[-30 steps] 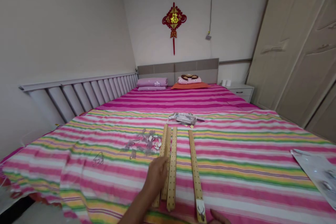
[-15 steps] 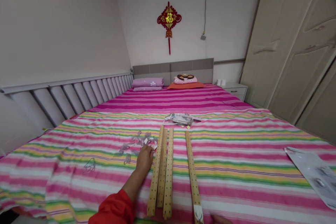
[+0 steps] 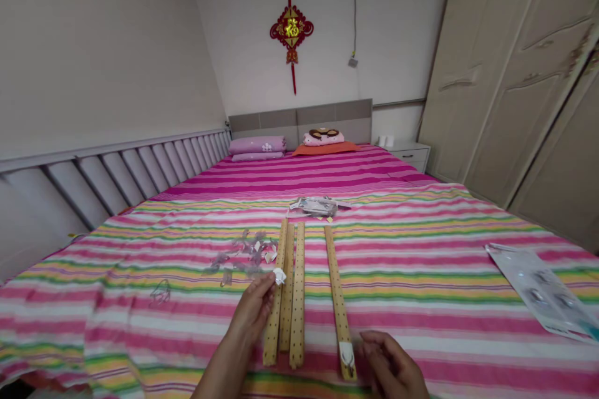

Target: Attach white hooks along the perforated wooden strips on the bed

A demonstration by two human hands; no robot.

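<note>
My left hand pinches a small white hook between thumb and fingertips, just over the leftmost of three wooden strips lying close together. These strips are pale and dotted with small holes. A fourth wooden strip lies apart to their right, with another white hook with a metal loop on its near end. Right of that end, my right hand holds nothing, its fingers loosely bent and apart. Left of the strips are scattered small clear plastic packets, some with white pieces among them.
Beyond the strips lies a clear plastic bag with dark contents. A clear package with shiny round parts rests at the right. A thin tangled clear piece is at the left. All lie on a striped bedsheet.
My left hand has come back from the packets toward me, with a white hook now in its fingers. My right hand has moved further into view beside the lone strip. The view has shifted slightly.
</note>
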